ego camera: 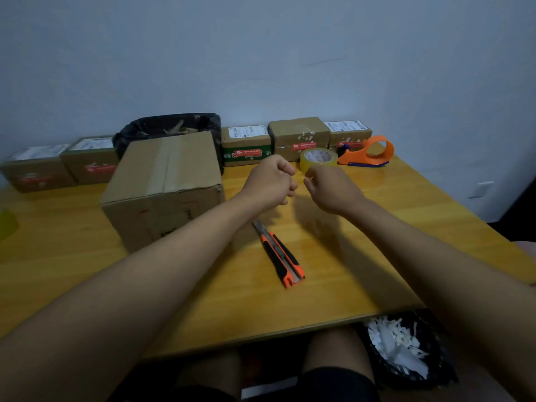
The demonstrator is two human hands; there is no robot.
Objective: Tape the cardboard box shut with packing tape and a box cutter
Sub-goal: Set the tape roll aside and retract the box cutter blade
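A large cardboard box (165,181) stands on the yellow wooden table (391,227), left of centre, its top flaps down with a strip of tape along the seam. An orange and black box cutter (280,255) lies on the table in front of my hands, blade out and pointing away from me. A roll of clear yellowish packing tape (318,158) lies flat just beyond my hands. My left hand (271,181) is a closed fist above the table with nothing visible in it. My right hand (330,188) hovers close beside it, fingers curled and hidden behind its back.
An orange tape dispenser (368,152) lies to the right of the roll. Several small sealed parcels (298,136) line the wall. A black-bagged bin (168,126) stands behind the large box. Below the table's near edge, a black bag (406,346) holds white scraps.
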